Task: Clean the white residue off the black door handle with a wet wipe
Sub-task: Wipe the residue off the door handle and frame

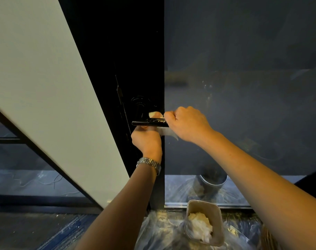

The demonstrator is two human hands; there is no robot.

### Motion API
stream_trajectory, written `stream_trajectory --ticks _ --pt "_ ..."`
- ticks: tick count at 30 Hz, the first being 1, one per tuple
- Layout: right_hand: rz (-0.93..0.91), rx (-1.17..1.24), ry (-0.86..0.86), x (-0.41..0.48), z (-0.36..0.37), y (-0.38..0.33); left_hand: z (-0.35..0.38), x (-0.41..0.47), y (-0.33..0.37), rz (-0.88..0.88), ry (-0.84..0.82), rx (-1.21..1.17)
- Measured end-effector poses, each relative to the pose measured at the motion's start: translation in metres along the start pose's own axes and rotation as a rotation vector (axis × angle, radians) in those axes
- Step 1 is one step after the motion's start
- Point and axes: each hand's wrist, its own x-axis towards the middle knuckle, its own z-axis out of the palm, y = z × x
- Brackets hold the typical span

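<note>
Handle (pixel 150 123): black lever, roughly level, on the dark door stile (pixel 144 69) beside the glass (pixel 243 87). Faint pale marks on its top face near the right end, possibly residue, possibly glare; too dim to tell.

Wipe (pixel 167 131): looped round the handle's right end, a whitish tail hanging below, a pale bit showing above the lever.

Right hand (pixel 188 123): fisted tight on the wipe at the handle's right end, knuckles up. Left hand (pixel 147 139): under the lever, fingers curled up behind it, gripping from below; watch (pixel 149 164) on that wrist.

Below on the plastic sheet (pixel 162 230): tub (pixel 216 210) holding crumpled white wipes.

Risks from here:
- Pressing down hard while rubbing: lever likely to dip and unlatch the door, swinging it off.
- Wipe bunched at one end: left stretch of the lever easily missed, residue merely smeared along.
- Loose tail: apt to slip out of the fist mid-stroke.
- Underside and back hidden from view: easy to leave dirty.
- Stepping back: tub just beside the feet, easily kicked over.
</note>
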Motion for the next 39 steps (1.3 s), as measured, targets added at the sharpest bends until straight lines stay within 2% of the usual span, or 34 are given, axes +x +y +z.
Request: stream_trajectory --ticks 3,7,12,16,18,23,27,29,32,33,35,37,39 --pt "0.004 0.018 -0.01 -0.001 -0.001 -0.001 -0.002 0.001 0.004 0.048 0.01 0.056" --pt "0.006 0.003 -0.019 0.001 0.0 0.0 -0.006 0.004 0.012 0.217 -0.007 0.207" --pt "0.009 0.019 -0.007 0.0 0.0 -0.001 -0.023 -0.001 -0.019 0.557 -0.209 0.443" --pt "0.004 0.042 -0.002 0.001 0.001 0.0 -0.026 -0.013 -0.044 0.622 -0.4 0.642" --pt "-0.001 0.051 -0.008 0.001 0.001 0.0 -0.026 -0.017 -0.057 0.604 -0.416 0.703" --pt "-0.002 0.052 -0.012 0.001 0.001 0.0 -0.023 -0.016 -0.058 0.387 -0.385 0.682" --pt "-0.013 0.045 -0.003 0.001 0.002 0.001 -0.016 -0.018 -0.044 0.474 -0.354 0.597" --pt "-0.013 0.036 -0.008 0.001 0.002 0.0 -0.018 -0.016 -0.047 0.462 -0.361 0.573" --pt "-0.011 0.024 -0.015 0.001 0.001 0.001 -0.029 -0.005 -0.069 0.279 -0.335 0.609" --pt "-0.01 0.019 -0.018 0.001 0.002 0.001 -0.035 0.001 -0.075 0.182 -0.304 0.578" --pt "-0.008 0.014 -0.022 0.001 0.002 0.0 -0.041 0.009 -0.075 0.022 -0.262 0.364" --pt "-0.007 0.017 -0.019 0.001 0.002 0.0 -0.043 0.014 -0.066 -0.053 -0.232 0.128" --pt "-0.004 0.015 -0.016 0.002 0.002 0.0 -0.044 0.014 -0.06 -0.057 -0.198 0.051"
